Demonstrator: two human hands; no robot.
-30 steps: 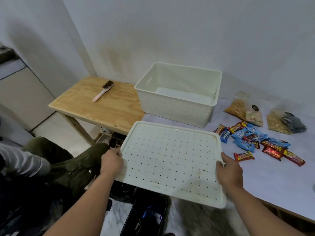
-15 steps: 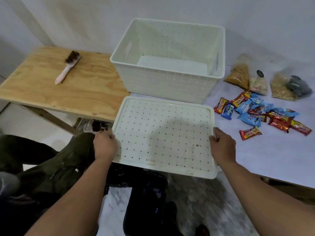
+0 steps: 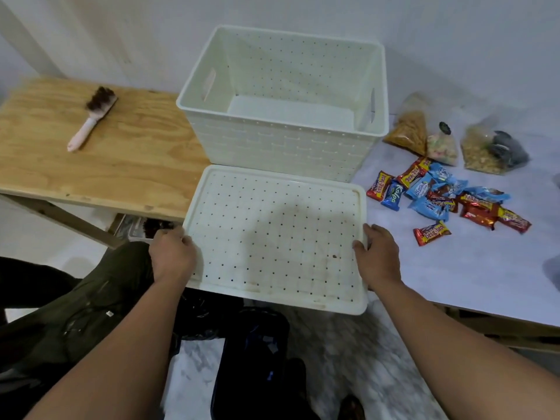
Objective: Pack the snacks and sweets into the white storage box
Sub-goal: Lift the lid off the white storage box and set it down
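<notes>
The white storage box (image 3: 281, 147) stands open and empty at the back of the pale table (image 3: 454, 268). Its perforated white lid (image 3: 272, 231) lies flat in front of it, partly overhanging the table's near edge. My left hand (image 3: 172, 256) grips the lid's left edge and my right hand (image 3: 378, 259) grips its right edge. To the right lies a pile of red and blue wrapped sweets (image 3: 445, 198). Behind them sit clear bags of snacks (image 3: 409, 131), one holding pale sweets (image 3: 442, 147), and another snack bag (image 3: 491, 150).
A plywood table (image 3: 100, 153) on the left carries a pink-handled brush (image 3: 91, 119). A seated person's dark-green trouser leg (image 3: 75, 298) is at lower left. A dark bag (image 3: 251, 365) rests on the marble floor below the lid. The wall runs close behind the box.
The lid has come down from a raised tilt to lie flat against the front of the box. Both hands stay on its side edges. The view has dipped and moved closer.
</notes>
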